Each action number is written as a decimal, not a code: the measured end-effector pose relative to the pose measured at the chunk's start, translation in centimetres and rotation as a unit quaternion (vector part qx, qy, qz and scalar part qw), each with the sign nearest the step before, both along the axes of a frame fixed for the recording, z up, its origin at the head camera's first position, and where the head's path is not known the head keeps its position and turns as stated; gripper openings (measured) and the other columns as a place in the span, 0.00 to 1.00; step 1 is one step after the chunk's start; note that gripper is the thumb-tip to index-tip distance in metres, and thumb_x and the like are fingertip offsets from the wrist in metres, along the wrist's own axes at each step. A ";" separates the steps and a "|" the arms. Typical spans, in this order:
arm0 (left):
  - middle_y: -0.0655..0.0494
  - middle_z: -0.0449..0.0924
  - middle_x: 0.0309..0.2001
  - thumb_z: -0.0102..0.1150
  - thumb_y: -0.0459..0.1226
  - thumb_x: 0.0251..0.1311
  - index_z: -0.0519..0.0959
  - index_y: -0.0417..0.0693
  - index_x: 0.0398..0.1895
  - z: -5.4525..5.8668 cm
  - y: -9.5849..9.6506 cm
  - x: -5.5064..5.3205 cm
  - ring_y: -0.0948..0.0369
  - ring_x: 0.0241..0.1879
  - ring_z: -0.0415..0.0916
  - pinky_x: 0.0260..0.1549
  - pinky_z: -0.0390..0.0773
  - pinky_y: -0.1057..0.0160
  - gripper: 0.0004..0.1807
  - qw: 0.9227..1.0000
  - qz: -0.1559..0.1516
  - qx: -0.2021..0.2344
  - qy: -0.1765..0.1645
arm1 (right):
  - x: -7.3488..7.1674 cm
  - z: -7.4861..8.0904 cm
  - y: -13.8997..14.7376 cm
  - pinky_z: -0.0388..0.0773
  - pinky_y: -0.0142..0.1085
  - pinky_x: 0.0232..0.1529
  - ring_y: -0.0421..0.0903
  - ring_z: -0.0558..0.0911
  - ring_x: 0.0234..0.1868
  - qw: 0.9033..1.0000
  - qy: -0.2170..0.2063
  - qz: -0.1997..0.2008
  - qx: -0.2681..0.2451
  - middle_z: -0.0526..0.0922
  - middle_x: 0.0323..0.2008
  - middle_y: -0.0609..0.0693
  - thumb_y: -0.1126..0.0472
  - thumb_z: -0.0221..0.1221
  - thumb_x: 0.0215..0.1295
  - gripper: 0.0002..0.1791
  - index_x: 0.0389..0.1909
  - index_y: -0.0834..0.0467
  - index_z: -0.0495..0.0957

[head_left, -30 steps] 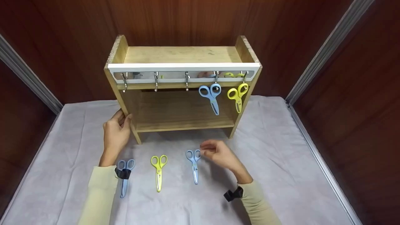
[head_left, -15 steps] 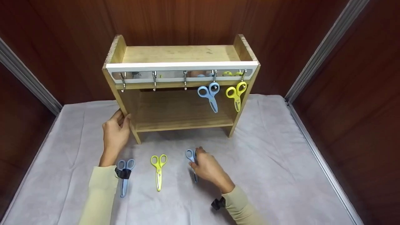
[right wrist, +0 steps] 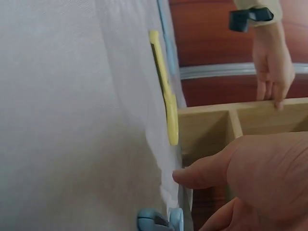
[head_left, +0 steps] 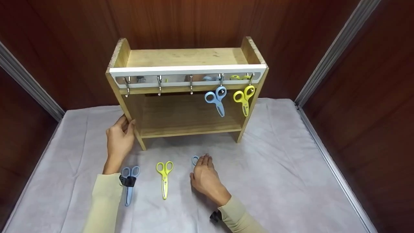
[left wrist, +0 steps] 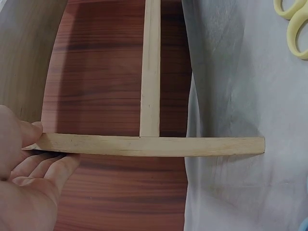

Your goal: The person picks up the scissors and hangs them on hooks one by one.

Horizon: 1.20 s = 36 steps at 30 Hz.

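My left hand (head_left: 119, 140) grips the left side panel of a small wooden shelf (head_left: 190, 133), with the thumb in front and the fingers behind in the left wrist view. Over a pair of blue scissors (head_left: 193, 160) lying on the cloth is my right hand (head_left: 208, 181), its fingers at the handles and covering most of them. The right wrist view shows that thumb extended, apart from the blue handles (right wrist: 147, 220). Yellow scissors (head_left: 164, 181) lie to the left of the right hand. Another blue pair (head_left: 128, 195) lies beside the left wrist, partly hidden by a black strap.
A white-edged rail (head_left: 187, 69) with several metal hooks (head_left: 159, 85) runs along the shelf front. Blue scissors (head_left: 219, 105) and yellow scissors (head_left: 245, 105) hang on its two rightmost hooks. Grey cloth (head_left: 278, 181) covers the surface; dark wood-grain walls (head_left: 190, 22) enclose it.
My right hand has moved left and down from beside the middle blue scissors to above them, hiding most of the pair. The left hand keeps its grip on the shelf.
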<state>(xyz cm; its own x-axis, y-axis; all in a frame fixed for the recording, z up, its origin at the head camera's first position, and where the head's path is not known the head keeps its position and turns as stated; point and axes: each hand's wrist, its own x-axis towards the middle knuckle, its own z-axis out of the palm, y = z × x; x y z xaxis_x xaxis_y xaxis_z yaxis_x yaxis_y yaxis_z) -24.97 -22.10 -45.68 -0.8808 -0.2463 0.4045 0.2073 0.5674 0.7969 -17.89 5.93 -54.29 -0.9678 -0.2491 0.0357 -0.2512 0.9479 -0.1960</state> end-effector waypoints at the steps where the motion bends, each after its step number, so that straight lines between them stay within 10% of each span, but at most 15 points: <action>1: 0.35 0.85 0.59 0.56 0.37 0.77 0.79 0.35 0.67 0.0 0.0 0.0 0.44 0.57 0.87 0.54 0.85 0.48 0.21 1.000 0.000 -0.002 0.001 | 0.0 -0.1 -0.1 0.79 0.52 0.71 0.74 0.74 0.70 1.000 0.006 -0.004 0.007 0.70 0.68 0.83 0.53 0.62 0.72 0.40 0.68 0.83 0.66; 8: 0.36 0.86 0.57 0.56 0.36 0.76 0.81 0.35 0.64 0.1 -0.1 0.0 0.44 0.56 0.87 0.54 0.86 0.48 0.19 1.000 0.005 0.002 0.007 | 0.1 -0.3 -0.6 0.79 0.50 0.72 0.69 0.73 0.74 0.997 -0.003 -0.029 0.069 0.69 0.71 0.78 0.57 0.57 0.73 0.36 0.70 0.80 0.66; 15: 0.36 0.85 0.59 0.56 0.36 0.77 0.79 0.36 0.66 0.2 0.0 0.0 0.44 0.57 0.87 0.55 0.85 0.48 0.21 1.000 0.000 0.006 0.003 | -0.1 -1.4 -1.3 0.91 0.41 0.52 0.60 0.88 0.58 0.973 0.170 -0.052 0.146 0.86 0.57 0.70 0.59 0.63 0.67 0.26 0.58 0.76 0.81; 19: 0.36 0.85 0.59 0.56 0.36 0.77 0.79 0.36 0.67 0.3 0.0 0.0 0.45 0.57 0.87 0.56 0.85 0.48 0.21 1.000 0.002 0.005 0.002 | -0.7 -1.8 -1.6 0.92 0.40 0.36 0.57 0.91 0.50 0.960 0.232 -0.076 0.135 0.89 0.50 0.68 0.63 0.63 0.66 0.19 0.51 0.74 0.85; 27: 0.38 0.86 0.58 0.56 0.37 0.77 0.80 0.36 0.65 0.2 0.0 0.0 0.45 0.57 0.87 0.55 0.85 0.50 0.20 1.000 0.002 0.005 0.001 | -0.9 -1.8 -1.8 0.92 0.42 0.32 0.58 0.91 0.50 0.968 0.196 -0.079 0.134 0.89 0.51 0.69 0.62 0.65 0.67 0.21 0.53 0.74 0.84; 36: 0.39 0.87 0.57 0.57 0.37 0.76 0.82 0.36 0.62 -0.1 -0.1 -0.1 0.46 0.56 0.88 0.51 0.86 0.71 0.18 1.000 0.005 0.003 0.005 | -1.1 -2.3 -1.0 0.87 0.41 0.20 0.51 0.88 0.28 0.949 0.296 -0.086 0.061 0.87 0.31 0.60 0.66 0.67 0.60 0.08 0.34 0.69 0.82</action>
<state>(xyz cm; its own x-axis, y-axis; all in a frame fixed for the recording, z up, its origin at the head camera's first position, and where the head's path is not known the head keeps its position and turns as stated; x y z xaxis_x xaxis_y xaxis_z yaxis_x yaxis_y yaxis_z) -25.05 -22.16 -45.83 -0.8745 -0.2569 0.4114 0.2096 0.5648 0.7982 -19.02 4.90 -56.59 -0.8142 -0.1256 0.5669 -0.1216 0.9916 0.0450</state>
